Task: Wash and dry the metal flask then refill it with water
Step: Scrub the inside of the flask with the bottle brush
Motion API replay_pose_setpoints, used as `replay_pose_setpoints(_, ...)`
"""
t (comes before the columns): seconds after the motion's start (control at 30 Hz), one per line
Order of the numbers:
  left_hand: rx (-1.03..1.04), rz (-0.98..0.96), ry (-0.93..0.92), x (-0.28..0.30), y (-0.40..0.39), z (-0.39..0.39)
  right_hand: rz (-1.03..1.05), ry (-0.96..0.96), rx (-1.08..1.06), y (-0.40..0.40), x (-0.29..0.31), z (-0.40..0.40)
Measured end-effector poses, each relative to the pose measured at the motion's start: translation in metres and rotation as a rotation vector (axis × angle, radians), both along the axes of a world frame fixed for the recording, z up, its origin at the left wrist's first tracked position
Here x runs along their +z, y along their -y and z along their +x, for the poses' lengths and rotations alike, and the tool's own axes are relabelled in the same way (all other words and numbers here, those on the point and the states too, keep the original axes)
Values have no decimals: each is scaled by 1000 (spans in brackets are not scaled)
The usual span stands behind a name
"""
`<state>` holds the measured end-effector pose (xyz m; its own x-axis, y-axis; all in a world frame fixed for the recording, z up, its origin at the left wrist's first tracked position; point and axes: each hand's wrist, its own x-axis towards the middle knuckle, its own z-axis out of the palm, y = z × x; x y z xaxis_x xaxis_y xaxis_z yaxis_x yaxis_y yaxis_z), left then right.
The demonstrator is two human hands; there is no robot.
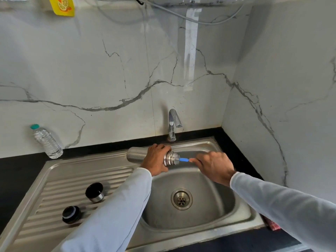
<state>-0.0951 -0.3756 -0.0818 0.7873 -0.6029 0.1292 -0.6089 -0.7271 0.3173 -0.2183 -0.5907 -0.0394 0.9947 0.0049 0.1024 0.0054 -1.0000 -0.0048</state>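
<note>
Flask (pixel 136 155) first: I see it lying on its side above the back rim of the sink (pixel 241 211), mouth pointing right over the basin. My left hand (pixel 156 159) wraps around its neck end, fingers curled over the metal. My right hand (pixel 214 165) pinches the blue handle of a brush (pixel 183 159) whose bristle end sits in the flask's mouth. Just behind them stands the tap (pixel 173 122), with no water visible from it. On the ribbed drainboard to the left rest the cup lid (pixel 95 192) and, nearer me, the black stopper (pixel 71 214). A plastic water bottle (pixel 46 141) stands on the dark counter by the wall.
</note>
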Motion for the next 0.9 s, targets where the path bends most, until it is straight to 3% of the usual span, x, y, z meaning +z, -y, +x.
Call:
replay_pose_setpoints(0.07,-15,12,8,-3,-3,1,582,-397,-247,-7,11,8)
replay_pose_setpoints(0.13,-24,5,-4,-5,-7,0,897,-611,-326,-7,19,13)
replay_pose_setpoints(0.17,-17,-2,-15,-4,-9,0,892,-605,-305,-7,22,15)
replay_pose_setpoints(0.23,4,-11,-28,-5,-12,2,658,-460,-182,-10,22,14)
replay_pose_setpoints(0.3,23,-39,-43,-5,-15,3,377,-226,-55,-14,18,9)
replay_pose_setpoints(0.4,42,-107,-90,-5,-15,3,-264,273,178,-13,-2,4)
replay_pose_setpoints(0.47,61,-157,-114,-6,-13,2,-424,445,302,-8,-12,1)
replay_pose_setpoints(0.53,51,-158,-94,-8,-12,2,-386,415,344,1,-16,1)
replay_pose_setpoints(0.6,31,-126,-60,-12,-8,2,-229,203,233,-4,-11,0)
replay_pose_setpoints(0.63,24,-108,-51,-13,-7,1,-28,20,96,-7,-4,1)
replay_pose_setpoints(0.7,2,-69,-18,-13,-1,-1,661,-416,-163,-4,9,11)
replay_pose_setpoints(0.73,-6,-57,-8,-13,3,-1,890,-594,-252,3,15,17)
replay_pose_setpoints(0.77,1,-49,-15,-14,8,-2,985,-680,-274,12,18,23)
replay_pose_setpoints(0.83,18,-33,-9,-12,13,0,871,-634,-202,24,24,27)
replay_pose_setpoints(0.9,39,-2,12,-9,19,2,528,-379,-41,32,18,24)
